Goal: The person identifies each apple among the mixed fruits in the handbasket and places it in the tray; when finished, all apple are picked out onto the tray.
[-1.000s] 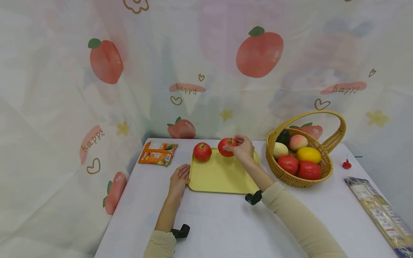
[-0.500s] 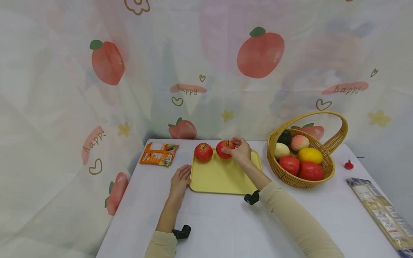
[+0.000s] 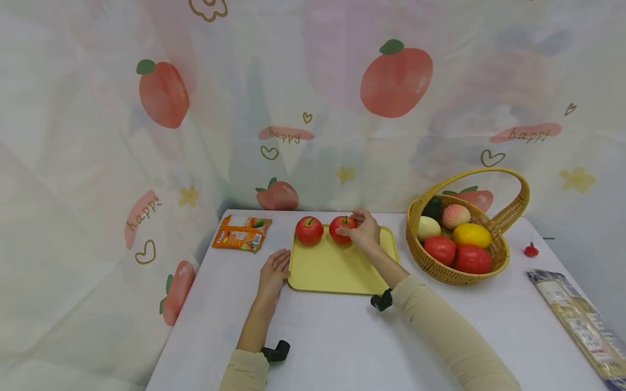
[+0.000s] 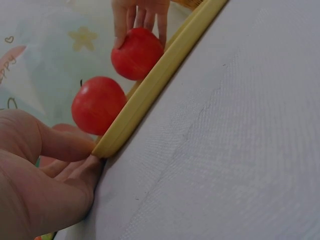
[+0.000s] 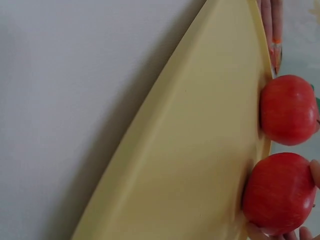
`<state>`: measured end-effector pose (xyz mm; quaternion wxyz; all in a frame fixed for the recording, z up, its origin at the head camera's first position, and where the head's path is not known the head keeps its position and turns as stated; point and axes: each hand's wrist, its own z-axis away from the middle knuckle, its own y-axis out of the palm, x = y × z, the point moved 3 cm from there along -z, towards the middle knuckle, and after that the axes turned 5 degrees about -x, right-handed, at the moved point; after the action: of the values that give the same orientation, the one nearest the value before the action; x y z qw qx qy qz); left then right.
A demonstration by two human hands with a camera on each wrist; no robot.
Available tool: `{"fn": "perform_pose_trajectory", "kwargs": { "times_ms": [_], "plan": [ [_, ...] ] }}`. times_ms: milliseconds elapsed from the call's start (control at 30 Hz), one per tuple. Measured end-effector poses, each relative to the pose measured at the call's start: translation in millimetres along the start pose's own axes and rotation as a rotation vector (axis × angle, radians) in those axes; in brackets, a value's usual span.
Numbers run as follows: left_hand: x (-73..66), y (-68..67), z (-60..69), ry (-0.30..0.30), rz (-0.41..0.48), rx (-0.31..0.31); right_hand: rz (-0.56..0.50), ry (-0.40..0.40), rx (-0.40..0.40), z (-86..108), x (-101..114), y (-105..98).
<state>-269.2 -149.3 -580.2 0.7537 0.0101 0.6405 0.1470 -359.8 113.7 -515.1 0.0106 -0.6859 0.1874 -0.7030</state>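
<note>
A yellow tray [image 3: 337, 269] lies on the white table. My left hand [image 3: 273, 274] is at its left edge; in the left wrist view, thumb and fingers meet at the rim. One red apple [image 3: 309, 231] sits at the tray's far left corner. To its right, my right hand [image 3: 368, 232] holds a second red apple [image 3: 340, 228], with the thumb on the near side and the fingers behind. This apple rests at the tray's far edge, close beside the first. The right wrist view shows both apples along the rim, with fingertips [image 5: 314, 172] on the lower one.
A wicker basket [image 3: 415, 250] with a tall handle stands to the right, holding several fruits, one a yellow lemon-like fruit [image 3: 472, 235]. An orange packet [image 3: 241, 233] lies at the back left. A long plastic package [image 3: 572, 320] and a small red object [image 3: 531, 250] lie farther right.
My right hand has brought the second apple slightly left and down onto the tray, closer to the first apple. The left hand has stayed at the tray's left edge.
</note>
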Motion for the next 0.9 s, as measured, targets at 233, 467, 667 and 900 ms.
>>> {"fn": "perform_pose_trajectory", "kwargs": {
  "times_ms": [233,467,667,900],
  "plan": [
    [0.7,0.9,0.6,-0.003,-0.014,0.002,0.091,-0.021,0.034,1.4,1.8,-0.7],
    [-1.1,0.3,0.0,-0.006,-0.001,0.001,0.084,-0.029,0.03,4.0,6.4,-7.3],
    [-0.9,1.5,0.9,0.005,0.005,0.005,0.063,-0.054,0.012,11.4,18.0,-22.3],
    [0.7,-0.4,0.3,-0.001,-0.014,-0.011,0.067,-0.077,0.051,20.7,38.9,-41.6]
  ]
}}
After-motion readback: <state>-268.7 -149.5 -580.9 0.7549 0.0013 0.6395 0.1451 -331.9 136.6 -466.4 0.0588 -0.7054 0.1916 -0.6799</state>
